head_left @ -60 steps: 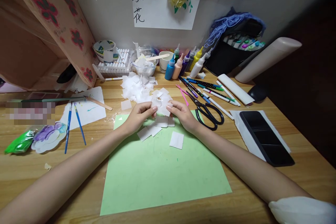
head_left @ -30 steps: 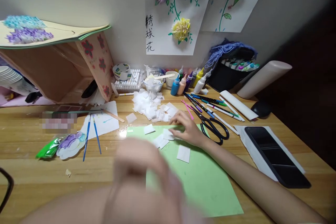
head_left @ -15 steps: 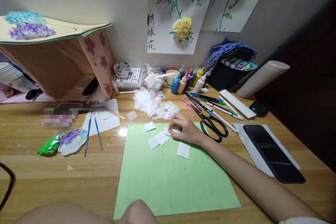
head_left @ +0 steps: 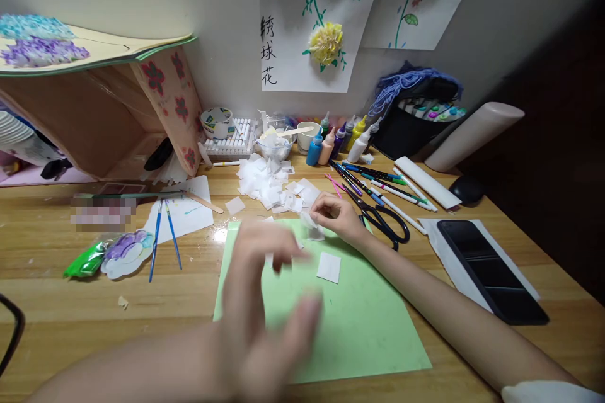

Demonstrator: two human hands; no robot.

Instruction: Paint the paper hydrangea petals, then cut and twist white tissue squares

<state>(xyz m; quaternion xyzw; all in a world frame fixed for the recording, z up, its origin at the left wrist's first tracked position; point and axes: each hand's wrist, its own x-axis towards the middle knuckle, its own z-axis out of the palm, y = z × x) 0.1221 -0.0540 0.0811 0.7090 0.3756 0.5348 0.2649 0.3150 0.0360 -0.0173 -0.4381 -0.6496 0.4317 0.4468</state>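
Observation:
My right hand (head_left: 341, 217) pinches a small square of white paper (head_left: 308, 221) above the top edge of a green sheet (head_left: 350, 334). My left hand (head_left: 243, 293), smeared by motion, hovers over the sheet's left half. Its thumb and fingers are apart, and I see nothing between them. A single white paper square (head_left: 329, 267) lies flat on the sheet, below my right hand. Other squares on the sheet are mostly hidden behind my left hand. Just beyond the sheet sits a heap of white paper squares (head_left: 261, 179).
Black-handled scissors (head_left: 385, 220) lie right of my right hand, near several pens (head_left: 378, 192). Paint bottles (head_left: 326, 148) and a glass bowl (head_left: 276, 150) stand behind. A phone (head_left: 491, 271) is at right. Brushes (head_left: 171, 236) and a palette (head_left: 127, 255) lie at left.
My left hand has risen from the bottom edge over the green sheet, its fingers apart. My right hand has lifted a paper square slightly. The view has shifted a little.

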